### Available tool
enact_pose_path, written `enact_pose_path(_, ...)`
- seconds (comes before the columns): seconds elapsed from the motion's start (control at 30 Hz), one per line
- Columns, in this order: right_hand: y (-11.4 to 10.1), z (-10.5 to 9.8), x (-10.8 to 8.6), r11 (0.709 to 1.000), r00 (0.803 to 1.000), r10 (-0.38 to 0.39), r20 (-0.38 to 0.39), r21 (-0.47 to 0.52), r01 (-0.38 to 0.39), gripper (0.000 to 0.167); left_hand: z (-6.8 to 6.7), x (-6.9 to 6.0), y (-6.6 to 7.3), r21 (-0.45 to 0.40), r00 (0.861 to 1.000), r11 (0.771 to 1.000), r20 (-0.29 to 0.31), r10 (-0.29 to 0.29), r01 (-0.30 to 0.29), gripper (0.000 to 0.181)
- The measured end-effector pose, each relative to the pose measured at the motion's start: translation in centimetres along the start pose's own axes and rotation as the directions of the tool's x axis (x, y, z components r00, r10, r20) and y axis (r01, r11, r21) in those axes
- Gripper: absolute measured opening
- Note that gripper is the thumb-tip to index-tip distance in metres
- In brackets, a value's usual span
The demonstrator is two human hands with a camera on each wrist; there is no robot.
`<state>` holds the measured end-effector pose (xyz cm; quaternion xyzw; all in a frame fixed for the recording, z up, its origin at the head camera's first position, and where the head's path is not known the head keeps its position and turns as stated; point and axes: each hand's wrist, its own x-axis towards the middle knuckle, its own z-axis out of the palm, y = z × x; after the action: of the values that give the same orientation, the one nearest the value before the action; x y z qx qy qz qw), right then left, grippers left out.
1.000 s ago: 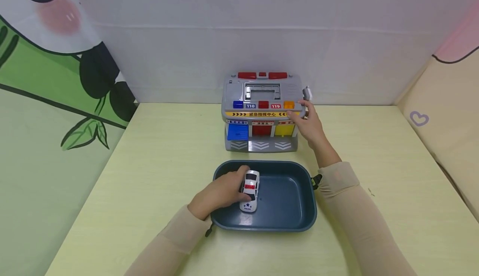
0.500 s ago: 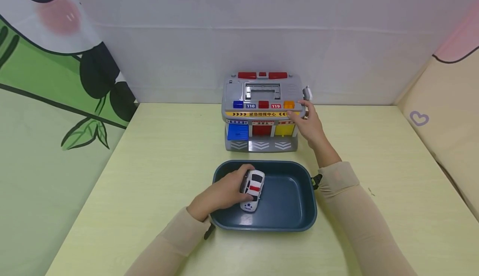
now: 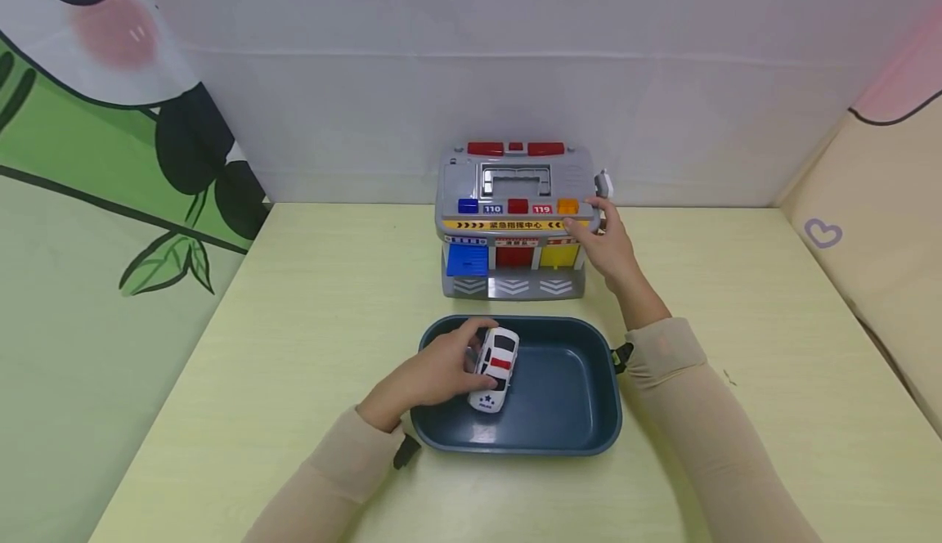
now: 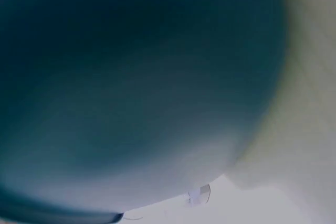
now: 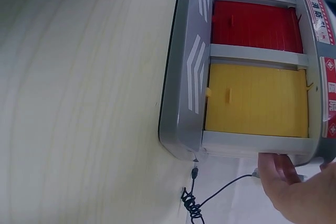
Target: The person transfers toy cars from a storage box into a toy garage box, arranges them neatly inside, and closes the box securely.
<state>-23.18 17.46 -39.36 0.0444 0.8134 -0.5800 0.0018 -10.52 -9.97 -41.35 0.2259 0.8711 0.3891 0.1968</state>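
Observation:
In the head view a white toy police car (image 3: pixel 495 370) with a red roof light is gripped by my left hand (image 3: pixel 437 367), thumb at its near side and fingers at the far end. Car and hand are over the left half of a dark blue tray (image 3: pixel 567 388); whether the car touches the tray floor I cannot tell. My right hand (image 3: pixel 609 247) holds the right front corner of a grey toy garage (image 3: pixel 515 224). Its blue door (image 3: pixel 467 260) is raised, while the red door (image 5: pixel 257 27) and yellow door (image 5: pixel 257 100) are down. The left wrist view is filled by the tray's blurred side.
The garage stands behind the tray, close to the pale back wall (image 3: pixel 353 134). A coiled black cord (image 5: pixel 193 205) hangs at the garage's right side in the right wrist view. Light wood-look table (image 3: pixel 331 298) surrounds both.
The police car has tilted in my left hand, its far end turning to the right, and has shifted slightly away from me. The left wrist has drawn a little left. My right hand has not moved.

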Motion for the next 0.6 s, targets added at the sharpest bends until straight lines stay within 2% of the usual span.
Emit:
enact_pose_path(0.13, 0.0, -0.1, 0.0, 1.000, 1.000, -0.012, 0.007, -0.003, 0.012, 0.067, -0.8, -0.3, -0.1, -0.113, 1.000, 0.994, 0.012, -0.005, 0.007, 0.074)
enact_pose_path(0.3, 0.1, -0.1, 0.0, 1.000, 1.000, -0.015, 0.011, -0.002, 0.015, 0.067, -1.5, -0.3, -0.4, -0.283, 0.999, 0.958, 0.018, -0.037, 0.041, 0.075)
enact_pose_path(0.43, 0.2, 0.0, 0.1, 1.000, 1.000, -0.015, 0.006, 0.001, 0.015, 0.066, -2.0, 0.1, -1.0, -0.402, 0.998, 0.913, 0.018, -0.063, 0.065, 0.073)
enact_pose_path(0.6, 0.2, 0.0, 0.1, 1.000, 1.000, -0.018, 0.007, 0.001, 0.018, 0.067, -2.8, 0.5, -1.8, -0.557, 0.995, 0.825, 0.018, -0.098, 0.091, 0.068)
